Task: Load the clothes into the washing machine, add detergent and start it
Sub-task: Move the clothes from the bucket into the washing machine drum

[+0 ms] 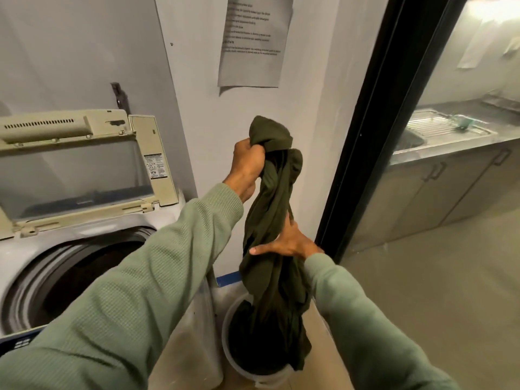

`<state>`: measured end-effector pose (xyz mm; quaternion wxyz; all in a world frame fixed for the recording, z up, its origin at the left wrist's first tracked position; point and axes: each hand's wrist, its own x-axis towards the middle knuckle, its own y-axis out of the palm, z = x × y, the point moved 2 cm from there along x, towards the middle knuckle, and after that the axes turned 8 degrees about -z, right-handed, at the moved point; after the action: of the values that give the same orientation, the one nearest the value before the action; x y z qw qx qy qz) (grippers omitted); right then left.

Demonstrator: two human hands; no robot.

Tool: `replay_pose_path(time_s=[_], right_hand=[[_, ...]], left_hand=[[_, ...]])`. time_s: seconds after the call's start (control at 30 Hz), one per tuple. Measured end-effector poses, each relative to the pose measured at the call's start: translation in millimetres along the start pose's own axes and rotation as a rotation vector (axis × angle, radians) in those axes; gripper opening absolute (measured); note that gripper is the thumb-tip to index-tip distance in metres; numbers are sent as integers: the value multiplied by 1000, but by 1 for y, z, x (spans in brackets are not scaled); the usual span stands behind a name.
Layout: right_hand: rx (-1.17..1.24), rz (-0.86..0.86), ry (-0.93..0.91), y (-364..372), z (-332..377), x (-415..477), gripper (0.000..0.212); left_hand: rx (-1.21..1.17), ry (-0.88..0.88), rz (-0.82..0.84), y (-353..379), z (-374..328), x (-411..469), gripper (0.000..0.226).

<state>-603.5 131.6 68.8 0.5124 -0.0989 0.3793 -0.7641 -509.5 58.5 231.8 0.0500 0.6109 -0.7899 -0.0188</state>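
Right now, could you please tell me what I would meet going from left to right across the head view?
Open cream washing-machine lid → dark olive-green cloth garment → black door frame → stainless-steel kitchen sink.

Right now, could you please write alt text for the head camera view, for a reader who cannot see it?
A person in a pale green sweater holds a twisted dark green garment over a white bucket, left hand gripping its top, right hand holding its middle. Beside it, at left, a top-loading washing machine stands with its lid raised.
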Motion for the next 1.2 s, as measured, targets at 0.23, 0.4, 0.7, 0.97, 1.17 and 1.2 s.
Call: replay_pose_path(time_s=[0.23, 0.4, 0.7, 0.97, 1.17, 1.2], right_hand=[[291, -418, 45, -4, 0, 10, 42], [379, -509, 11, -44, 32, 17, 35], [621, -579, -75, -115, 135, 25, 6], [508, -375, -270, -131, 197, 2, 11], [288, -82, -313, -155, 146, -5, 69], [232, -62, -273, -155, 131, -3, 85]], left_hand=[[-264, -27, -86, -25, -44, 13, 25], [160, 210, -283, -83, -27, 37, 35], [696, 177, 344, -79, 40, 27, 108], [218, 57, -245, -34, 43, 28, 62], [-9, 0, -297, -37, 39, 40, 40], [-59, -47, -328, -36, 38, 44, 40]])
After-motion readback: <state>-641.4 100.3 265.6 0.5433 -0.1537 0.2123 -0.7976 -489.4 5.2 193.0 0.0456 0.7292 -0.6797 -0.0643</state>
